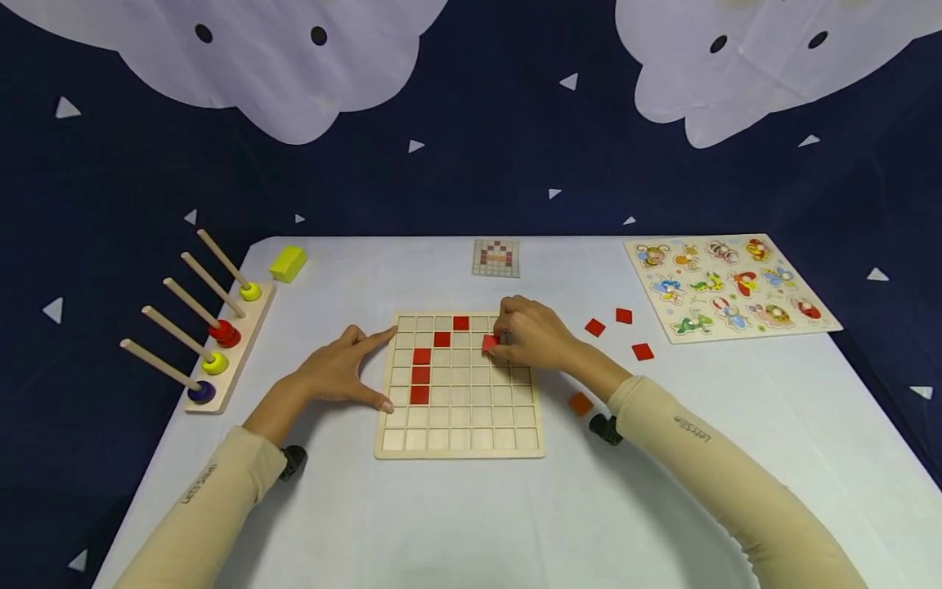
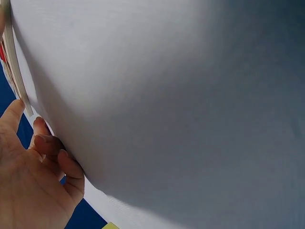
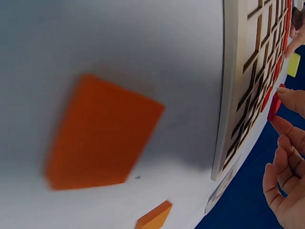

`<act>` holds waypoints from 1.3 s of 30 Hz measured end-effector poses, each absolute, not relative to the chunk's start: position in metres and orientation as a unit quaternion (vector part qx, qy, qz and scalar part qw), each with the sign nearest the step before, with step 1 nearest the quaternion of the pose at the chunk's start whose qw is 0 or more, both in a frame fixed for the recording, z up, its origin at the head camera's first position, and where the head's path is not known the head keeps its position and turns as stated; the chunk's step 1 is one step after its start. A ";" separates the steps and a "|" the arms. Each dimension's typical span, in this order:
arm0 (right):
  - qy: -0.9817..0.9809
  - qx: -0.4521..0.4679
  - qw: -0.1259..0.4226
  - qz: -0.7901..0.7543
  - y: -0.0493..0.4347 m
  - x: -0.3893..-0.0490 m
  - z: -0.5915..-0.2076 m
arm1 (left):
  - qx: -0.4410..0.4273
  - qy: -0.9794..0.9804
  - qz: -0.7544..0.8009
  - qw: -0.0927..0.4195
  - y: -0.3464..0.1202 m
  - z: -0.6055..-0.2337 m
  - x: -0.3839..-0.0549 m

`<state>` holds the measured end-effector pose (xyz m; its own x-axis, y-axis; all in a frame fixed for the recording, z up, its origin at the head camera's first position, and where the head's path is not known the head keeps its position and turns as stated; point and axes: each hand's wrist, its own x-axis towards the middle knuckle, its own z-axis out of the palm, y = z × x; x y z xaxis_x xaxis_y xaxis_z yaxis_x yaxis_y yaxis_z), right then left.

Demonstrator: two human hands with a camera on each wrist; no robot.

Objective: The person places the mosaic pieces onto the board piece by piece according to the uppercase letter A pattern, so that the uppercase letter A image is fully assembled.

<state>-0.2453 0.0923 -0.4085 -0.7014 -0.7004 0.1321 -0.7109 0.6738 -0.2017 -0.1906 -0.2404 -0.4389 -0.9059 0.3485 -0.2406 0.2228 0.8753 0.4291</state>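
A wooden grid board [image 1: 460, 454] lies flat on the white table, with several red square tiles [image 1: 419, 375] set in its cells. Between thumb and index finger, my right hand [image 1: 533, 335] pinches a red tile [image 1: 490, 343] over the upper right cells; that tile [image 3: 275, 106] appears edge-on in the right wrist view. My left hand [image 1: 338, 368] has thumb and index finger spread, their tips at the board's left edge. In the left wrist view the other fingers of the left hand [image 2: 35, 171] bend loosely and hold nothing.
Right of the board lie loose red tiles [image 1: 643, 352] and an orange-looking tile [image 1: 580, 403]. A small pattern card [image 1: 496, 258] lies behind the board. An insect puzzle [image 1: 732, 286] is at back right; a peg stand [image 1: 246, 331] and yellow block [image 1: 288, 264] are at left.
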 end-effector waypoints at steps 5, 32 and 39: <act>-0.912 0.392 0.015 0.118 0.081 -0.257 -0.413 | 0.149 0.955 0.202 0.160 -0.241 -0.439 -0.191; -0.928 0.286 -0.112 0.211 0.106 -0.262 -0.410 | 0.144 0.958 0.199 0.147 -0.240 -0.445 -0.190; -0.956 0.225 -0.079 0.171 0.162 -0.264 -0.400 | 0.145 0.959 0.193 0.147 -0.239 -0.442 -0.191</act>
<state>-0.2642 0.1620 -0.4001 -0.8859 -0.4580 -0.0742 -0.4040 0.8401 -0.3620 -0.1906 -0.2393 -0.4423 -0.9144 0.3357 -0.2261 0.2224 0.8835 0.4123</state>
